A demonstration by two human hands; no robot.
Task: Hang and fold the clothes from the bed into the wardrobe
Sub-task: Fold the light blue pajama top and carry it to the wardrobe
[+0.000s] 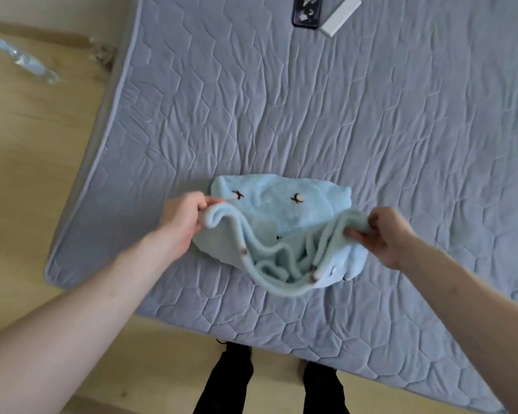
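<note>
A light blue fleece garment (281,210) with small brown embroidered marks lies on the grey quilted mattress (311,100), near its front edge. My left hand (183,219) pinches the garment's near edge at the left. My right hand (383,234) grips the same edge at the right. Between my hands the lifted edge sags in loose folds, while the far part lies flat on the mattress. The wardrobe is out of view.
A dark phone (307,10) and a white flat box (340,14) lie at the far edge of the mattress. A clear plastic bottle (24,59) lies on the wooden floor (27,144) to the left. My legs in dark trousers (222,383) stand at the mattress's front edge.
</note>
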